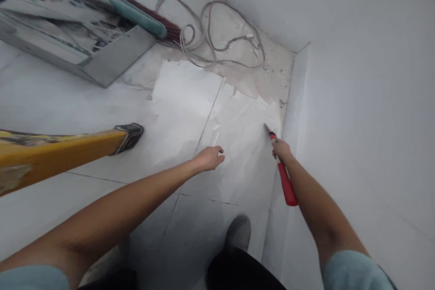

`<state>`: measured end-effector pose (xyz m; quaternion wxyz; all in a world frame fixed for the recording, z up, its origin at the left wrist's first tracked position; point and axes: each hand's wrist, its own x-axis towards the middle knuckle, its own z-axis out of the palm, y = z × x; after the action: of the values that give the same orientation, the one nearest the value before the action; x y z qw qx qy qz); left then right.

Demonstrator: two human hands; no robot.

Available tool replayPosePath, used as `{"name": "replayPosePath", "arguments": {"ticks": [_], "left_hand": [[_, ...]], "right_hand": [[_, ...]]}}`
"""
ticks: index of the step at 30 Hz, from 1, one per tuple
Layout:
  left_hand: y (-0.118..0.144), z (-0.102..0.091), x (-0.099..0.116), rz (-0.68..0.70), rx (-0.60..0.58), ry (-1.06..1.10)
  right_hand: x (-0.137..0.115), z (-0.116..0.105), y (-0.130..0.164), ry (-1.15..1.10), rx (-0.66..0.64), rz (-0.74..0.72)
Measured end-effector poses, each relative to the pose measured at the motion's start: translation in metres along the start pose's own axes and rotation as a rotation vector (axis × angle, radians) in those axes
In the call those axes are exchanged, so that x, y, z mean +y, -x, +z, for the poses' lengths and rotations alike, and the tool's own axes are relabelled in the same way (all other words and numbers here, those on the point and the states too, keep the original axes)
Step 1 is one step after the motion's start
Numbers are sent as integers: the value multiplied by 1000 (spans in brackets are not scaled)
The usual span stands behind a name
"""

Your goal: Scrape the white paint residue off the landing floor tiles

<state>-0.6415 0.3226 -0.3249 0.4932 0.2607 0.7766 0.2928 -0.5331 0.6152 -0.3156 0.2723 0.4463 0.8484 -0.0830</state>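
- Red-handled scraper tool (283, 174), gripped near the neck by right hand (280, 148), tip down by the wall-floor seam.
- Left hand (210, 157) loosely curled, holding nothing, hovering over white floor tile (190, 95).
- Yellow ladder foot (127, 136) planted leftward.
- Grey cable tangle (217, 31) heaped in the corner.

both arms reach down; left hand (210, 157) loosely curled, right hand (280, 149) in closed grip.
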Motion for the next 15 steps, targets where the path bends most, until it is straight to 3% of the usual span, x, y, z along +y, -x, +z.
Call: {"name": "replayPosePath", "arguments": {"ticks": [1,3,7,9,10,12,15], "left_hand": [[2,-6,-3,3,25,8],[4,-22,-11,-25,84,57],[4,-49,-30,-120,149,210],[1,-55,-34,-132,162,289],[-2,-56,-34,-136,175,323],[-9,-55,-29,-140,214,368],[-21,-52,-18,-155,255,366]], "right_hand": [[3,-3,0,-5,25,-12],[25,21,37,3,19,-105],[87,131,170,29,-251,-367],[89,167,208,130,-286,-367],[77,171,211,180,-286,-372],[28,153,182,257,-252,-404],[-73,75,81,285,-125,-473]]}}
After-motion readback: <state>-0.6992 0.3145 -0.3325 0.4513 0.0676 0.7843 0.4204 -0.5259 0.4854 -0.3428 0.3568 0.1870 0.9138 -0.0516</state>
